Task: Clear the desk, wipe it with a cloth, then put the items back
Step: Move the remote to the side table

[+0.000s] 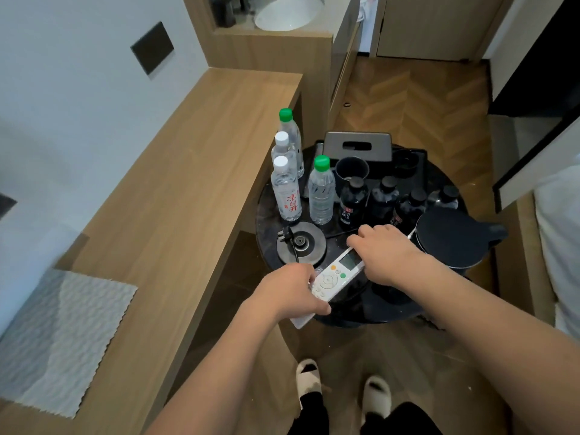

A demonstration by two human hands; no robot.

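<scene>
Round table (266,215): bottle (286,196) reads 凉白开; hands (290,293) grip remote (335,276)

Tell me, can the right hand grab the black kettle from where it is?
Probably yes. The right hand rests on the white remote, and the black kettle stands just beside it on the round table, with nothing between them.

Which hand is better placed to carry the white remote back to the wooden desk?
The left hand. It already grips the near end of the remote, and the desk lies on its side. The right hand only rests on the far end.
</scene>
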